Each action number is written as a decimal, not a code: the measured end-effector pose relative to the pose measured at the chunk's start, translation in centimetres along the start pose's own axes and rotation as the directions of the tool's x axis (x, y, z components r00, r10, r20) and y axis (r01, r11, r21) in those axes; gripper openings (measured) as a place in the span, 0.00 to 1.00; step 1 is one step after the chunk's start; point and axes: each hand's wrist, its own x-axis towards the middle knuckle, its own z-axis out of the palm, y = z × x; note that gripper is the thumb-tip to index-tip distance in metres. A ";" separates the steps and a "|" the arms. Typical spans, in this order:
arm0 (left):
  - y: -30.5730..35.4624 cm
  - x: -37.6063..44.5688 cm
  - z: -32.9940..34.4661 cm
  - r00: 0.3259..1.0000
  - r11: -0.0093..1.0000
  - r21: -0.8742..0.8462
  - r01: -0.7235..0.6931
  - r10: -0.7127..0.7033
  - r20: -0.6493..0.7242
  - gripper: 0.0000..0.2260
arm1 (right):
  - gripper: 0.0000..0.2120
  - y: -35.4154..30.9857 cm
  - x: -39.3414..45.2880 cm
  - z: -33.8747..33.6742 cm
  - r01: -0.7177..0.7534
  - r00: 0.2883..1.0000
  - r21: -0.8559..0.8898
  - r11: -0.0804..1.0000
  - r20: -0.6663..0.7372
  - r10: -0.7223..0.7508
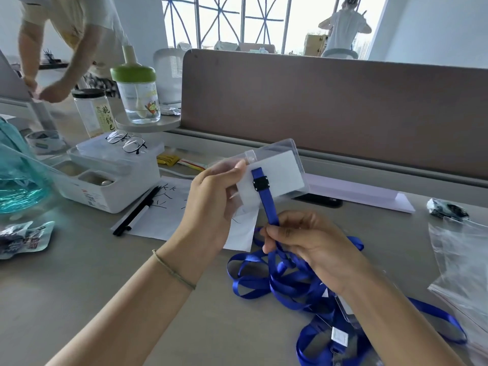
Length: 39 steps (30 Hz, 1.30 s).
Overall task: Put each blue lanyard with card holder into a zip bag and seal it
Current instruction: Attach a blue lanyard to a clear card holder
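Note:
My left hand (211, 199) grips a clear card holder (280, 173) with a white card inside, raised above the desk. A blue lanyard strap (270, 204) hangs from its black clip. My right hand (303, 241) pinches that strap just below the holder. Beneath my right hand, a tangle of blue lanyards (280, 281) lies on the desk, with more card holders (340, 336) near the bottom edge. Clear zip bags (464, 262) lie in a stack at the right.
A white box (111, 186) with glasses on it, two jars and a teal bag stand at the left. Paper (163, 217) with black pens lies behind my left hand. A brown partition (343, 114) closes the desk's far side. Another person leans over at the back left.

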 end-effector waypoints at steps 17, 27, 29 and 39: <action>0.7 -0.4 -0.7 0.803 0.877 0.265 0.401 -0.475 0.359 0.01 | 0.07 -1.2 -1.1 -3.7 0.012 0.970 -0.356 0.934 0.231 0.075; -0.2 -0.5 -0.5 0.775 0.585 0.796 0.154 -0.571 0.270 0.03 | 0.17 -0.7 -0.5 -4.7 -0.080 0.983 -0.364 0.928 0.125 0.134; -0.2 -0.6 -0.5 0.814 0.525 0.850 0.042 -0.511 0.276 0.05 | 0.19 -0.9 -0.4 -4.4 -0.105 0.989 -0.312 0.944 0.068 0.133; -2.2 1.0 -1.4 0.969 0.353 0.920 -0.173 0.228 0.095 0.11 | 0.18 -2.5 -0.9 -1.9 -0.105 0.993 -0.153 0.983 0.027 0.111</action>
